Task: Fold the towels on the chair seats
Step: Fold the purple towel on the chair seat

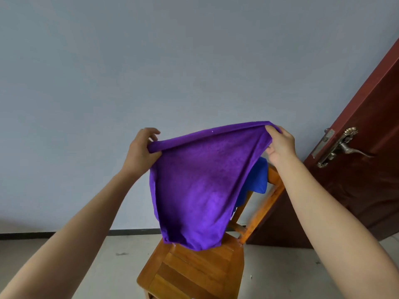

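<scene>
Purple towel (194, 190) held up in the air above the wooden chair (200, 270). Left hand (141, 151) pinches one top corner; right hand (279, 143) pinches the other. Blue towel (259, 178) draped over the chair back, behind.

Of the person, only 2 forearms and 2 hands are visible. Both forearms are bare along all the length that shows, up to the wrist. The left hand (140, 148) and the right hand (280, 143) are bare too. The fingernails are too small to judge.
</scene>
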Tool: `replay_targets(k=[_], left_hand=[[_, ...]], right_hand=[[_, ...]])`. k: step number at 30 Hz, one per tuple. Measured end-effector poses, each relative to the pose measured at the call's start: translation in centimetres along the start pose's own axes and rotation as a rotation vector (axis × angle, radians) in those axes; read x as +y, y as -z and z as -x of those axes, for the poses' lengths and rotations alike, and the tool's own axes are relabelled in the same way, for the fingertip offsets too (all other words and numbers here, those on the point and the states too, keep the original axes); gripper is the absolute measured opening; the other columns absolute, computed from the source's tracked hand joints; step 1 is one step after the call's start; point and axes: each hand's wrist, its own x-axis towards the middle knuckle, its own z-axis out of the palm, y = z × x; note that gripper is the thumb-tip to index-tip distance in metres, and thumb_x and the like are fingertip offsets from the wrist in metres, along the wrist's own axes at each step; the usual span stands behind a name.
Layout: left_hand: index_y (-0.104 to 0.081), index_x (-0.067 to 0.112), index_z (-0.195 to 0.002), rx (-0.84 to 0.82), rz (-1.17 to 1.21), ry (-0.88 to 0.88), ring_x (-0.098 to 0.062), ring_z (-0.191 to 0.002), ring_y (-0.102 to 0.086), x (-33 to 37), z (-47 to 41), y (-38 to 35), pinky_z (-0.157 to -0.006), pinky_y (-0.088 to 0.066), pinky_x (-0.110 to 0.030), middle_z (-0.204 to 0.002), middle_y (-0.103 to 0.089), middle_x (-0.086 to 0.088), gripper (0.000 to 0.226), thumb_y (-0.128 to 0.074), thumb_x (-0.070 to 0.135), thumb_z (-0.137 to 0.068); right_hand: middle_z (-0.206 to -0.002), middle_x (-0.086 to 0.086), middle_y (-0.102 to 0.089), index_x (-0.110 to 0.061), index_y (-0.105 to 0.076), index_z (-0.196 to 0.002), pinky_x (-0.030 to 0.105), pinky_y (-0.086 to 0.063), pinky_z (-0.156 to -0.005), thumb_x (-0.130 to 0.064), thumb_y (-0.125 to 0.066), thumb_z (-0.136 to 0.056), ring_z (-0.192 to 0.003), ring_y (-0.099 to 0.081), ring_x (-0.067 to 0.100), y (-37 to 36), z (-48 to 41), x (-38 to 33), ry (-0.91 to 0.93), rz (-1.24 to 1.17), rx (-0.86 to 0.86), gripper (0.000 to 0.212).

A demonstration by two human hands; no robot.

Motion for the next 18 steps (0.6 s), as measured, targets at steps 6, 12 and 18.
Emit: replay_targets(k=[6,12,18], left_hand=[[-0.046,0.007,-0.127,-0.426,-0.473,-0.221,-0.03,-0.101,-0.052,-2.2,-0.6,0.3,-0.078,-0.037,-0.025,-0.12,-0.046,-0.012,0.056,-0.047,-0.012,-0.074],[-0.042,0.024,-0.108,-0.313,0.049,0.126,-0.02,-0.068,-0.051,-2.5,-0.4,0.0,-0.058,-0.042,-0.027,-0.088,-0.056,-0.004,0.048,-0.05,-0.011,-0.077],[-0.057,0.027,-0.079,-0.312,0.114,0.205,-0.001,-0.051,-0.05,-2.5,-1.0,0.3,-0.053,-0.042,-0.014,-0.065,-0.063,0.003,0.024,-0.065,0.004,-0.082]], right_hand=[[-0.076,0.003,-0.06,-0.015,-0.06,-0.076,0.022,-0.049,-0.059,-0.005,-0.058,-0.088,-0.068,-0.057,0.013,0.7,-1.2,0.3,-0.018,0.035,-0.034,0.016],[-0.056,-0.004,-0.067,-0.015,-0.061,-0.071,0.031,-0.049,-0.066,-0.01,-0.064,-0.085,-0.069,-0.06,0.017,2.2,-2.3,2.5,-0.087,0.096,0.002,0.016],[-0.077,0.003,-0.066,-0.014,-0.062,-0.074,0.032,-0.053,-0.073,-0.012,-0.065,-0.085,-0.078,-0.063,0.018,2.7,-2.6,2.9,-0.085,0.157,-0.002,0.012]])
